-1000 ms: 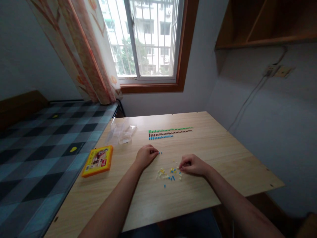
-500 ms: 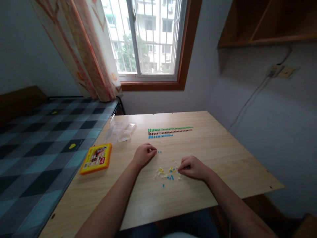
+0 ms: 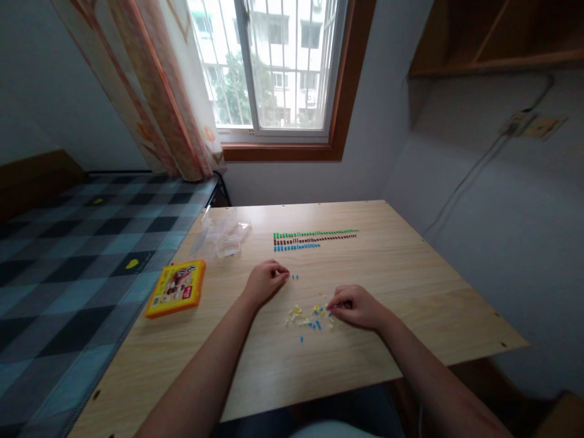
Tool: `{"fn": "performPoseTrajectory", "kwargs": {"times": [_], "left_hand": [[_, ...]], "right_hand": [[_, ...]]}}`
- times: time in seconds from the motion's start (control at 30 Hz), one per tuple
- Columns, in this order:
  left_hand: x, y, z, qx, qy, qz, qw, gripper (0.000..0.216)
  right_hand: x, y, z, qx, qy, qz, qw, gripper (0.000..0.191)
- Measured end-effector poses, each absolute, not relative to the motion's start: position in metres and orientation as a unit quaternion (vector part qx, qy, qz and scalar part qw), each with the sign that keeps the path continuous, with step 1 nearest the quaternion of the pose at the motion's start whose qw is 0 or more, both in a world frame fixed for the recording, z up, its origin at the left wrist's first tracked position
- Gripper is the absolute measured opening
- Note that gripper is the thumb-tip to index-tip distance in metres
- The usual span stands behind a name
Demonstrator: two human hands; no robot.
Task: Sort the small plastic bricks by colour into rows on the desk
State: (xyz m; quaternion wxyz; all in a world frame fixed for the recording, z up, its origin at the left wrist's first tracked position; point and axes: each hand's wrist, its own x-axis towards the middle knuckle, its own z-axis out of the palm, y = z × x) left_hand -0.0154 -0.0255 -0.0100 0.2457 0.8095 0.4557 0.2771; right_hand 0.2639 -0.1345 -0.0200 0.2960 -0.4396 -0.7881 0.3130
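My left hand (image 3: pixel 267 283) rests on the wooden table with thumb and fingertips pinched together; what is between them, if anything, is too small to make out. Just right of those fingertips stand two tiny blue pieces (image 3: pixel 295 277). At the right edge of a loose scatter of small yellow pieces (image 3: pixel 297 311), with cream and blue ones mixed in, my right hand (image 3: pixel 358 306) has its fingers closed low over the tabletop. Its fingertips hide whatever they touch. One blue piece (image 3: pixel 302 339) lies apart, nearer to me.
Beyond my hands run rows of tiny green pieces (image 3: pixel 285 235), brown pieces (image 3: pixel 287 242) and blue pieces (image 3: pixel 285 247). Clear plastic packaging (image 3: pixel 228 237) lies at the back left, with a yellow box (image 3: pixel 177 289) before it. A checked bed (image 3: pixel 91 261) adjoins the table (image 3: pixel 410 274).
The view has shifted slightly. Both hands stay in nearly the same places, the right fingers moving only a little at the edge of the scatter.
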Motion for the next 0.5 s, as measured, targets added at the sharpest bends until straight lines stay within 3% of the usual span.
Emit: {"fn": "performPoseTrajectory", "kwargs": {"times": [0.5], "left_hand": [[-0.0172,-0.0258,-0.0135,0.814,0.446,0.275,0.249,0.017]], "right_hand": [[0.2652,-0.1347,-0.0198,-0.427,-0.801,0.315,0.278,0.015]]}}
